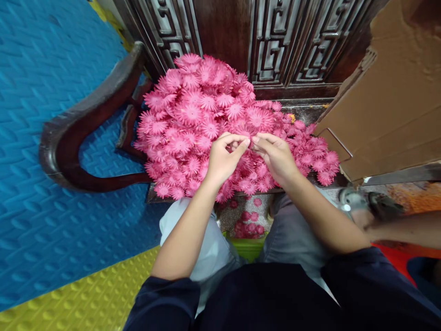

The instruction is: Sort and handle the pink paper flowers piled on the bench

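You are working one small pink paper flower (251, 140) between your fingertips, just above the heaped pile of pink paper daisies (193, 115) on the dark carved wooden chair (86, 119). Your left hand (223, 158) and right hand (275, 156) both pinch it, tips touching. Separating it likely calls for a gentle pull.

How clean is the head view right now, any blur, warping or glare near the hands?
Head view: left hand and right hand sharp over the pink paper flowers; even, soft light, no glare; edges warped, the wooden armrest bows; lower right corner, a foot is smeared.
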`<action>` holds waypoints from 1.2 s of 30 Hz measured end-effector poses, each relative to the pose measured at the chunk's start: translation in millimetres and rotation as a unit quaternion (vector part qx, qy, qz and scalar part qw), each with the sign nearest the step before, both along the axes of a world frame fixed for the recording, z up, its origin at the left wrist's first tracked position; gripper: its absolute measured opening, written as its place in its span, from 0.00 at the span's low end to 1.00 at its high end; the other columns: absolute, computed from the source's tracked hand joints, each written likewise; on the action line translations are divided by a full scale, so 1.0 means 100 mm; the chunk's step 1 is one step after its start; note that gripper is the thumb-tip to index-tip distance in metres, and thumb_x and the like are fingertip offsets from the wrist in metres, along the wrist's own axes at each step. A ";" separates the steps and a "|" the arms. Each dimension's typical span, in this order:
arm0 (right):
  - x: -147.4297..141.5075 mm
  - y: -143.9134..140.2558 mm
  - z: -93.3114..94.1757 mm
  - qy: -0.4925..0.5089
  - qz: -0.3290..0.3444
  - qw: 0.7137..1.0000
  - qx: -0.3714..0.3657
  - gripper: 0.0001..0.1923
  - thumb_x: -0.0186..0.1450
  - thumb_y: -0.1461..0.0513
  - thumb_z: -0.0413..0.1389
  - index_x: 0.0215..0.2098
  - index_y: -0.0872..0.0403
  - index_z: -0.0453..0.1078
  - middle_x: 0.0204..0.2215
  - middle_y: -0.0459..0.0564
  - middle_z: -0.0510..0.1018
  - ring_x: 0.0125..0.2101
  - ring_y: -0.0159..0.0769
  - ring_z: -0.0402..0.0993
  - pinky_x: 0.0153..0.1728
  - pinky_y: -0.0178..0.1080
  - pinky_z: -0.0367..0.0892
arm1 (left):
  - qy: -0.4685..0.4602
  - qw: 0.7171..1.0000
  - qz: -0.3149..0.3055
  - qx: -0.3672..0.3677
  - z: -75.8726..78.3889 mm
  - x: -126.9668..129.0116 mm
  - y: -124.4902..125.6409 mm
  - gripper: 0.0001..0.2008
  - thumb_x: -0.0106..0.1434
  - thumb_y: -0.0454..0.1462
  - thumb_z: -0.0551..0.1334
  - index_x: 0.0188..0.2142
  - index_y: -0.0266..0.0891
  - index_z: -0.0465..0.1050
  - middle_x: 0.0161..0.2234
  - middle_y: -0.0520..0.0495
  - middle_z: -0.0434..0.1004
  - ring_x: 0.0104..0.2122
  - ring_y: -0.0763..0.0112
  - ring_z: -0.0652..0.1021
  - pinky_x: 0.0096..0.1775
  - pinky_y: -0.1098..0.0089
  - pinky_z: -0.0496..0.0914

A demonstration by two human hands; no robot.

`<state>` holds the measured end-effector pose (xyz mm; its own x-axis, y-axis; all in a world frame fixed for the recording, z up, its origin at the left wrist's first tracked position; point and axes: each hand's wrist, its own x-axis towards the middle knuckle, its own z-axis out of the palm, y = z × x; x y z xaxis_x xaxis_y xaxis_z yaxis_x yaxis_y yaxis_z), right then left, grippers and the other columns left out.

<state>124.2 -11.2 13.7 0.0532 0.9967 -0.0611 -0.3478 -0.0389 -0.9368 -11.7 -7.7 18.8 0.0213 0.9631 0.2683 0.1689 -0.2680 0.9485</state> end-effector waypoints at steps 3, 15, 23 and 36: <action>0.00 -0.01 0.01 0.000 -0.001 1.000 -0.002 0.11 0.47 0.58 0.66 0.28 0.50 0.73 0.26 0.40 0.77 0.29 0.26 0.73 0.43 0.38 0.70 | 0.020 1.000 0.006 0.017 0.02 0.01 -0.02 0.02 0.53 0.35 0.65 0.28 0.40 0.78 0.25 0.52 0.68 0.26 0.75 0.68 0.33 0.72 0.65; -0.03 -0.01 0.01 0.022 0.004 1.000 -0.014 0.10 0.47 0.60 0.65 0.27 0.52 0.74 0.24 0.40 0.77 0.28 0.26 0.73 0.42 0.36 0.70 | 0.100 0.988 0.078 0.090 0.00 0.04 -0.05 0.03 0.51 0.32 0.64 0.23 0.39 0.75 0.22 0.54 0.65 0.24 0.76 0.66 0.30 0.72 0.63; -0.04 -0.03 0.03 0.020 0.023 1.000 -0.006 0.08 0.47 0.62 0.65 0.26 0.51 0.74 0.23 0.40 0.77 0.28 0.26 0.73 0.42 0.35 0.69 | 0.118 0.978 0.108 0.131 -0.05 0.06 -0.05 0.02 0.52 0.32 0.64 0.24 0.39 0.74 0.21 0.55 0.63 0.24 0.76 0.65 0.31 0.71 0.62; -0.03 -0.01 0.02 -0.016 0.030 0.999 -0.006 0.06 0.50 0.60 0.63 0.28 0.51 0.75 0.23 0.41 0.76 0.27 0.27 0.71 0.39 0.36 0.69 | 0.008 0.997 0.071 0.040 -0.03 0.04 -0.02 0.02 0.52 0.32 0.66 0.24 0.39 0.77 0.20 0.55 0.65 0.22 0.79 0.63 0.27 0.74 0.60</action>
<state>121.3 -12.3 16.0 -0.0040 0.9974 -0.0715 -0.3148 -0.0691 -0.9466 -7.8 -9.9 16.0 -0.1079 0.9325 0.3446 0.2261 -0.3146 0.9219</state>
